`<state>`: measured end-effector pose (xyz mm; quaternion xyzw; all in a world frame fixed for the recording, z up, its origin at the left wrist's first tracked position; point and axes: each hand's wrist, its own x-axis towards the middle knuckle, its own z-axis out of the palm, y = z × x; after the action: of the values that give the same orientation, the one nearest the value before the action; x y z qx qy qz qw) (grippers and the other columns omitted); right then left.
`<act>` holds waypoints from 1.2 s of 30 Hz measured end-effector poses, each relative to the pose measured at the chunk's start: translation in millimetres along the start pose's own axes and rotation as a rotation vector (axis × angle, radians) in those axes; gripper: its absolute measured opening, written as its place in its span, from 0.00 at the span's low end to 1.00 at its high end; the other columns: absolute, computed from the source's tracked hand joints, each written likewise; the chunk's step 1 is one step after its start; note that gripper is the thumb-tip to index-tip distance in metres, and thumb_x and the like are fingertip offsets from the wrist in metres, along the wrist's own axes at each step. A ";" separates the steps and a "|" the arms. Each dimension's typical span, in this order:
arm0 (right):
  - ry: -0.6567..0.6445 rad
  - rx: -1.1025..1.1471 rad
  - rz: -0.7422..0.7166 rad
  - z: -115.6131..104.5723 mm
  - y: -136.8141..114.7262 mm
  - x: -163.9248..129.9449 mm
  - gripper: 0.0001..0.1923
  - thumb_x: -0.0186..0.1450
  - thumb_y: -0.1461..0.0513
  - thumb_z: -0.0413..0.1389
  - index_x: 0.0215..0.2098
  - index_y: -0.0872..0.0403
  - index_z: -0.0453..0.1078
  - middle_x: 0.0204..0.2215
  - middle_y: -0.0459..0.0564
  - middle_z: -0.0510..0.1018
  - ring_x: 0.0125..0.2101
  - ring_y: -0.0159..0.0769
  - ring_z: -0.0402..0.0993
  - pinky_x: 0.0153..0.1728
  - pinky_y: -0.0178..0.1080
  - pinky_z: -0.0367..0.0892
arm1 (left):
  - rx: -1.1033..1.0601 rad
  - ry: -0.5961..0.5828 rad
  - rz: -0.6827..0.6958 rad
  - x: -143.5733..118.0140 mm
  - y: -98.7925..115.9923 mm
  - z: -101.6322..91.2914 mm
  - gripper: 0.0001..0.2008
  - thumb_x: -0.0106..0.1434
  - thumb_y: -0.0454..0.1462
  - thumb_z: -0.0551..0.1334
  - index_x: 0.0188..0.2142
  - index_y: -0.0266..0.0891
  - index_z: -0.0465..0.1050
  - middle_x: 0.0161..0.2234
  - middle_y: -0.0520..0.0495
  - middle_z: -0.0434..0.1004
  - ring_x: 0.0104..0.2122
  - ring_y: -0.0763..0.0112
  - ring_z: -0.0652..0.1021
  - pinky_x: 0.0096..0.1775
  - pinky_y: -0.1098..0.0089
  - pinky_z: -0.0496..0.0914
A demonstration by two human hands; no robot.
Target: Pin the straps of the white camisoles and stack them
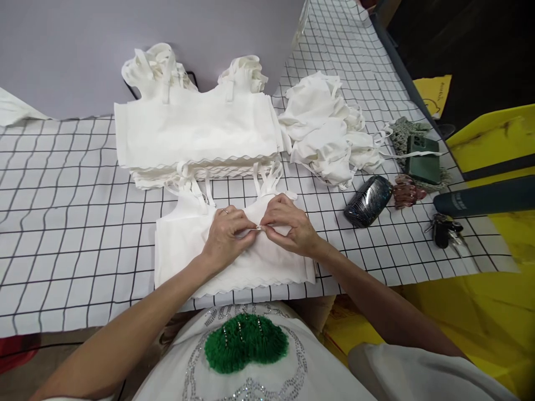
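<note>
From my remote view, the left hand (228, 234) and right hand (291, 224) nearly meet, pinching a small white piece (258, 228) over the white camisole top (179, 245) beneath them. Working this detail seems the current step; next calls for a steady, precise pinch.

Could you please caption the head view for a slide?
Left hand and right hand pinch a small white piece over white garments on checked cloth.

The garment stack (178, 245) consists of smooth, matt white cloth. The loose heap (320, 120) is matt, crumpled cloth. The black case (368, 201) has a glossy, line-patterned surface. The dark cylinder (480, 197) is smooth and matt.
</note>
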<state>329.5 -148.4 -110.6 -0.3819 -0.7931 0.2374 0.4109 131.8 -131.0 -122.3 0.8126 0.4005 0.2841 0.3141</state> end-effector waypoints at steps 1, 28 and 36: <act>-0.005 -0.001 0.004 0.4 0.2 -0.3 0.07 0.66 0.69 0.54 0.32 0.52 0.70 0.25 0.45 0.73 0.30 0.35 0.67 0.40 0.46 0.66 | 0.005 0.000 0.004 -0.1 -0.2 0.2 0.04 0.61 0.32 0.67 0.31 0.41 0.80 0.26 0.52 0.77 0.32 0.67 0.73 0.37 0.65 0.63; 0.006 0.008 0.031 0.6 1.2 -2.6 0.06 0.66 0.67 0.56 0.32 0.52 0.71 0.25 0.46 0.74 0.32 0.37 0.68 0.39 0.46 0.66 | 0.018 -0.018 0.009 1.1 1.1 -0.1 0.05 0.62 0.32 0.67 0.30 0.41 0.80 0.25 0.52 0.77 0.32 0.67 0.72 0.37 0.64 0.62; -0.015 -0.030 0.007 0.7 1.0 -1.2 0.06 0.66 0.67 0.54 0.32 0.52 0.70 0.24 0.45 0.72 0.30 0.35 0.67 0.40 0.47 0.66 | 0.017 -0.027 0.008 0.1 0.6 0.3 0.05 0.62 0.33 0.67 0.30 0.42 0.80 0.26 0.52 0.77 0.33 0.67 0.72 0.39 0.63 0.62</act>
<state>329.8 -148.8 -112.2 -0.3889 -0.7982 0.2299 0.3984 132.4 -131.3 -122.1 0.8204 0.3955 0.2711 0.3113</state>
